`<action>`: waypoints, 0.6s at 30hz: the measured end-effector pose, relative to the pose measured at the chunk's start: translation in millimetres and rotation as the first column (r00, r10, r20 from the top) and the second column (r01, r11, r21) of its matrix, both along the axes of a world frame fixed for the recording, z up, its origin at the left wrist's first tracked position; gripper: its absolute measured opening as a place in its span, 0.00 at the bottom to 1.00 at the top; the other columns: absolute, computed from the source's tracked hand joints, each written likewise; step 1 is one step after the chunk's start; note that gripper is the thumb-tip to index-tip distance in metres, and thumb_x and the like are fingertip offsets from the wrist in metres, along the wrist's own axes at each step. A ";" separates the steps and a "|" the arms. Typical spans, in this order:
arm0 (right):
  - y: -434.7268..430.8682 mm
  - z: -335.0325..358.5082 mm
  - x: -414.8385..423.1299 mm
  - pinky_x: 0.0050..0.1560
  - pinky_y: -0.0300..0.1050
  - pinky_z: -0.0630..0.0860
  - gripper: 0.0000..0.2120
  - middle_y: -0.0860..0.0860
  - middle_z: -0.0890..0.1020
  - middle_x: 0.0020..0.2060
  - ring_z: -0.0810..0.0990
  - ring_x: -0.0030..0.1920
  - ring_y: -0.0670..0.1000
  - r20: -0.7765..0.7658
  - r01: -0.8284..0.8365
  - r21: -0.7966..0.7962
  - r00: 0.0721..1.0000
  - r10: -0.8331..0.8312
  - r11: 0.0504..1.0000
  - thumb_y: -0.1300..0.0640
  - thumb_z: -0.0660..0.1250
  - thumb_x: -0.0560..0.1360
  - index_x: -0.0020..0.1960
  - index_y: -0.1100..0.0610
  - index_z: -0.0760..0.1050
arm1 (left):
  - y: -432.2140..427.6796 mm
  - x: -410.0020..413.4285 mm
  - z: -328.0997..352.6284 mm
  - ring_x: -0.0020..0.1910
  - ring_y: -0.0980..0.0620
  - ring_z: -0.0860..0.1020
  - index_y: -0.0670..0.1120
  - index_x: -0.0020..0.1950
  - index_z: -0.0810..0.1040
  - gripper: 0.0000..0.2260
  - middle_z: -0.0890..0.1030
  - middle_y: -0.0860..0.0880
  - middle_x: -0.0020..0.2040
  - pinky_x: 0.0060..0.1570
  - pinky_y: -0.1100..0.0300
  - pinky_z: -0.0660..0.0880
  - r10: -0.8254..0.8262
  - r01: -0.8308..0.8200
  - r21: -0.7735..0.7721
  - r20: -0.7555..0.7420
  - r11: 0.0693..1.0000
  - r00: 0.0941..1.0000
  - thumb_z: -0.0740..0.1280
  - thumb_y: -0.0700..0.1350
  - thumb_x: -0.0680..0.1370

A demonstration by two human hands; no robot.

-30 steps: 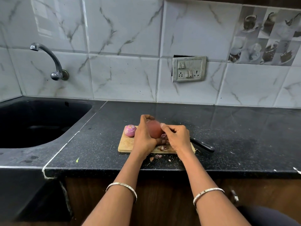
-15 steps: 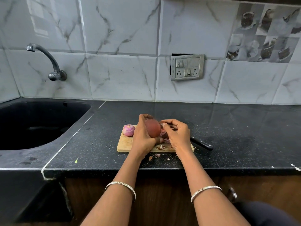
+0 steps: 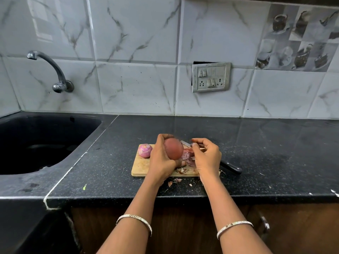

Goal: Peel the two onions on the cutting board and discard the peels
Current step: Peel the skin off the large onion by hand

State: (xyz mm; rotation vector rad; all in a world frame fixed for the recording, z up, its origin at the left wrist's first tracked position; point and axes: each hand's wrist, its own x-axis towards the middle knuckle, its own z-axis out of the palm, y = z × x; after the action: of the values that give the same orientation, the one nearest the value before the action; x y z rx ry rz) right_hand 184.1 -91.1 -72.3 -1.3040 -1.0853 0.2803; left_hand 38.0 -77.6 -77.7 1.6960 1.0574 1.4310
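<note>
Left hand (image 3: 161,162): fingers curled round the unpeeled onion (image 3: 173,149), held just above the cutting board (image 3: 140,167).
Right hand (image 3: 207,158): fingertips pinch a strip of peel (image 3: 189,149) at the onion's right side.
Peeled onion (image 3: 145,150): on the board's far left corner.
Loose peels (image 3: 187,161): on the board between the hands.
Knife (image 3: 231,168): right of the board, handle on the desk (image 3: 275,153).

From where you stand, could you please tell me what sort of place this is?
Most likely a home kitchen: a dark sink with a wall tap is set in the black counter, and a wooden cutting board carries an onion.
</note>
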 end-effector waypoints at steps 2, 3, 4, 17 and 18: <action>-1.4 0.8 -0.7 0.55 0.54 0.81 0.14 0.42 0.83 0.52 0.82 0.45 0.42 0.007 -0.017 -0.007 1.000 0.017 1.000 0.59 0.70 0.75 0.57 0.44 0.83 | 1.1 -0.3 -1.3 0.55 0.55 0.80 0.58 0.60 0.72 0.39 0.79 0.55 0.57 0.56 0.52 0.81 0.022 -0.022 0.021 0.006 1.000 1.000 0.85 0.42 0.55; -2.8 1.9 -1.7 0.56 0.50 0.80 0.17 0.42 0.80 0.57 0.81 0.46 0.41 0.016 -0.046 -0.007 0.999 0.046 0.999 0.59 0.70 0.75 0.60 0.44 0.81 | 1.9 -0.5 -1.9 0.56 0.55 0.79 0.59 0.60 0.72 0.39 0.77 0.55 0.58 0.57 0.52 0.81 0.035 -0.035 0.035 0.005 0.999 0.999 0.85 0.43 0.55; -5.3 3.5 -2.8 0.55 0.47 0.79 0.18 0.43 0.78 0.59 0.80 0.47 0.40 0.028 -0.080 0.005 0.996 0.079 0.997 0.60 0.70 0.75 0.62 0.45 0.80 | 2.2 -0.4 -2.2 0.57 0.54 0.78 0.58 0.61 0.73 0.39 0.76 0.55 0.58 0.58 0.52 0.80 0.043 -0.043 0.050 -0.001 0.998 0.999 0.85 0.43 0.55; -7.0 2.6 -7.6 0.58 0.51 0.81 0.09 0.42 0.86 0.51 0.83 0.54 0.40 0.147 -0.285 0.056 0.950 0.275 0.957 0.55 0.73 0.76 0.54 0.46 0.86 | 4.0 1.4 -1.7 0.55 0.52 0.81 0.49 0.64 0.71 0.36 0.79 0.49 0.58 0.55 0.53 0.82 0.074 -0.075 -0.006 -0.017 0.997 0.997 0.78 0.31 0.60; -7.0 2.2 -7.3 0.58 0.51 0.81 0.08 0.42 0.86 0.51 0.83 0.53 0.40 0.153 -0.279 0.063 0.951 0.267 0.958 0.55 0.73 0.76 0.54 0.46 0.86 | 4.5 1.5 -2.0 0.55 0.52 0.81 0.49 0.64 0.72 0.36 0.80 0.50 0.58 0.56 0.51 0.82 0.085 -0.085 0.002 -0.029 0.996 0.996 0.78 0.34 0.59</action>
State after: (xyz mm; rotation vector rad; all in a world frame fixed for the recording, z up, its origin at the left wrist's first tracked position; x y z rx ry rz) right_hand 176.8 -98.1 -70.1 -1.1109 -1.3894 0.3474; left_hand 39.5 -73.1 -79.7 1.6952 1.1572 1.4643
